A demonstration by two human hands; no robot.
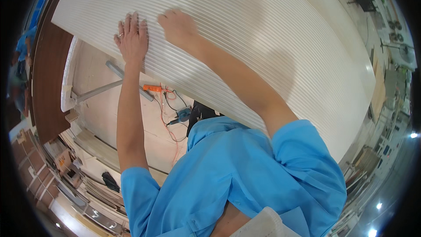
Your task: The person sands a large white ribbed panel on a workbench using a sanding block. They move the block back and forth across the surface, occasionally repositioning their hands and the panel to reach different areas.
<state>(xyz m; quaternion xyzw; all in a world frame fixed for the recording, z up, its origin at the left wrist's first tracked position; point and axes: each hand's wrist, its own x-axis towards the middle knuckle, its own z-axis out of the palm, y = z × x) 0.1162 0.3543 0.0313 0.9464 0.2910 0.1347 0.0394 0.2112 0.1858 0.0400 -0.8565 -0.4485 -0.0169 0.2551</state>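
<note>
A large white panel (280,39) with fine parallel ridges spreads out in front of me. My left hand (133,41) lies flat on its near left part, fingers stretched and a ring on one of them. To the right of it, my right hand (179,27) rests on the ridges with its fingers curled under, slightly blurred by motion. What those fingers hold, if anything, is hidden. Both forearms reach over the panel's near edge.
Under the panel's left side, a grey metal stand (98,91) shows. An orange power strip (152,88), tangled cords and a blue-green power tool (183,114) lie on the floor below. A dark brown board (50,79) stands at the left; another person's blue sleeve (26,39) appears beyond it.
</note>
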